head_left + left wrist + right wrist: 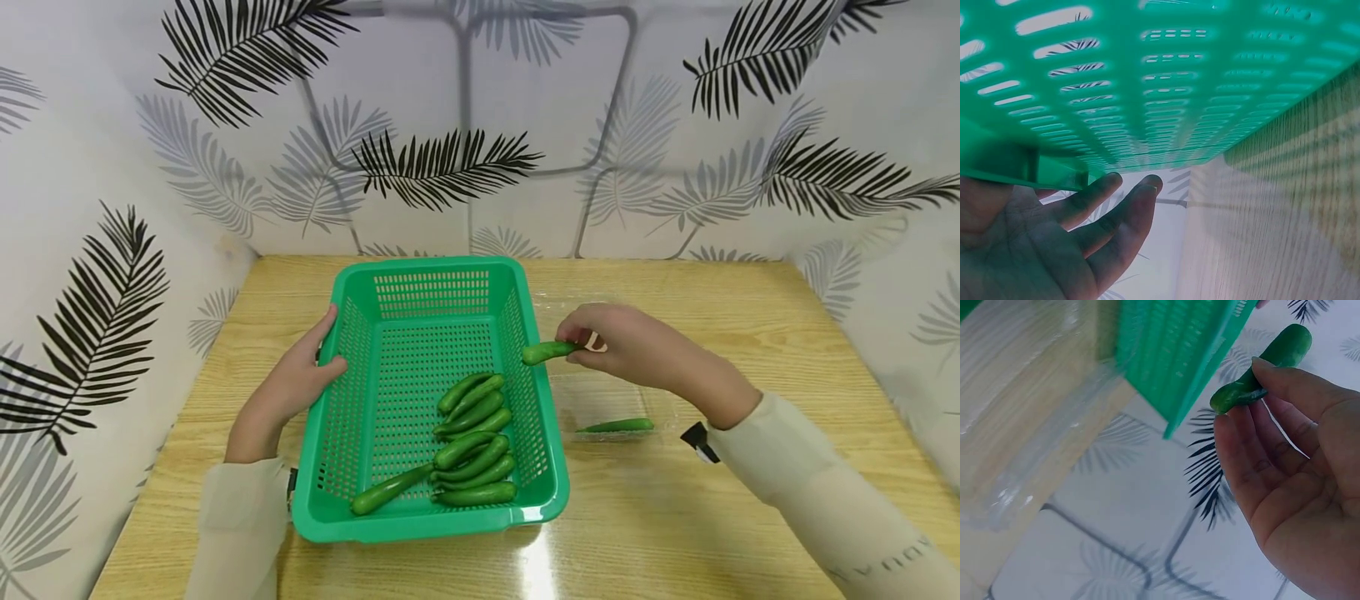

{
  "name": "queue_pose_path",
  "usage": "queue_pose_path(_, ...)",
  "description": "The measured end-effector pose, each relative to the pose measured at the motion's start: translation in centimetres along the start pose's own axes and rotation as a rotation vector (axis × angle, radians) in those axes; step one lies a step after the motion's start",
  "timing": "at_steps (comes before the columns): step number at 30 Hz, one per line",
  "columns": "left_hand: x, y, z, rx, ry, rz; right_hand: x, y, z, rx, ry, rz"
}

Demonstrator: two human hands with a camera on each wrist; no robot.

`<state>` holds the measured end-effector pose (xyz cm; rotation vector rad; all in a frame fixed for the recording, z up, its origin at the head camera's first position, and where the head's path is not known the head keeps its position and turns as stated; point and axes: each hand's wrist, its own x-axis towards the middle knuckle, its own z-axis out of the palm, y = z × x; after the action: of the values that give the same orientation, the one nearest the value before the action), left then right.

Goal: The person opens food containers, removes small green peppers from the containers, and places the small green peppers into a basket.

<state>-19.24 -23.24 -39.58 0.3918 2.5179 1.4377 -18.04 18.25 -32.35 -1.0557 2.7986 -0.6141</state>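
In the head view, my right hand [618,337] pinches a small green cucumber [542,353] by one end, beside the right rim of a green plastic basket [429,527]. The right wrist view shows the cucumber [1291,345] between thumb and fingertips. My left hand [296,375] rests at the basket's left rim, its thumb over the edge. Its other fingers [1125,225] stretch loosely below the rim in the left wrist view. Several cucumbers [476,495] lie in the basket's front right part, one of them [390,490] slanting toward the front left.
Right of the basket, a clear plastic container [600,393] stands on the wooden table [735,333], with one cucumber [618,426] along its front side. Leaf-patterned cloth [465,217] hangs behind the table and at both sides.
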Motion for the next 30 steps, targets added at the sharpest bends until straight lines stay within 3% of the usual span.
queue_pose_path(13,0.1,-0.1,0.0,-0.02,0.006,0.015,5.9,-6.9,1.1,-0.095,-0.067,-0.247)
queue_pose_path(21,0.1,0.1,0.1,-0.029,0.006,0.02,8.8,-10.7,2.4,-0.091,-0.137,-0.305)
queue_pose_path(30,0.1,0.0,-0.1,0.003,0.01,0.005,10.2,-12.7,3.9,-0.061,-0.163,-0.341)
